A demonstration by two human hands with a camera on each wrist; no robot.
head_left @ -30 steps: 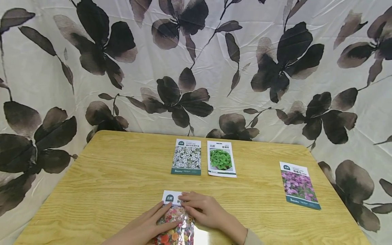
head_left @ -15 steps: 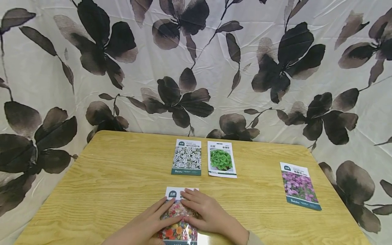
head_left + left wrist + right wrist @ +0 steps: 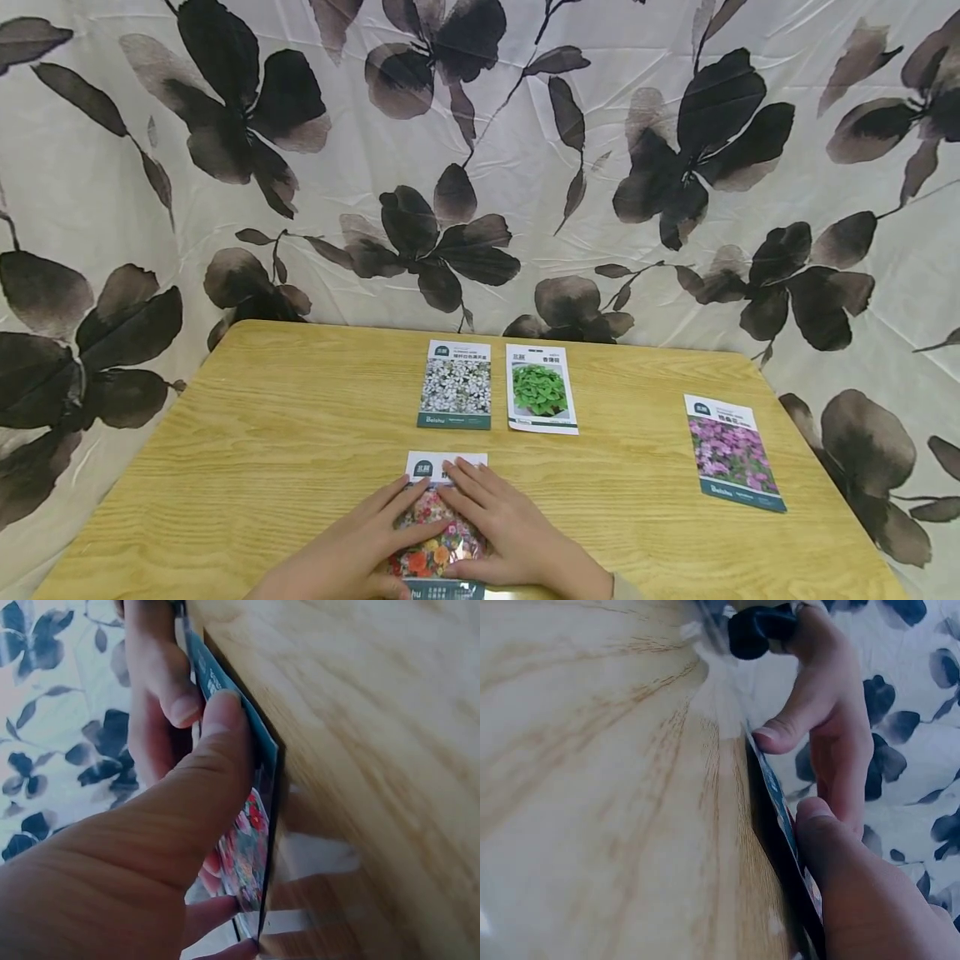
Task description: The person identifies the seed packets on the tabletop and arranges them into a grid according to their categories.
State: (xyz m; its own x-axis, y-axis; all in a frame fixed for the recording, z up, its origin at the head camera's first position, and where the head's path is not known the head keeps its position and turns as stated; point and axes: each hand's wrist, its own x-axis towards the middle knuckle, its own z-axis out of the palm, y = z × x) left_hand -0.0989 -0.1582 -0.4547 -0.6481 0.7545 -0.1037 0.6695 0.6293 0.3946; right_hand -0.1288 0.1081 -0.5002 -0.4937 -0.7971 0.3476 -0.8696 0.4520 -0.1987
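A seed packet (image 3: 431,557) printed with mixed colourful flowers lies at the front middle of the table, its white header toward the back. My left hand (image 3: 367,533) rests on its left side and my right hand (image 3: 517,529) on its right, fingers extended across the picture. Seen from the left wrist, the left thumb (image 3: 223,716) presses on the green strip, with the other hand just beyond. The right wrist view has both thumbs on the packet's near end, close to the wood. Parts of the print are covered by the fingers.
A white-flower seed packet (image 3: 456,385) and a green-leaf packet (image 3: 540,389) lie side by side at the back. Farther right is a tilted pink-flower packet (image 3: 733,454). Behind the wooden table (image 3: 262,433) hangs a floral cloth (image 3: 337,167).
The colourful packet has shifted slightly away from me and a little right, straightening, with both hands on it. More of its lower green strip shows. The other packets have stayed put.
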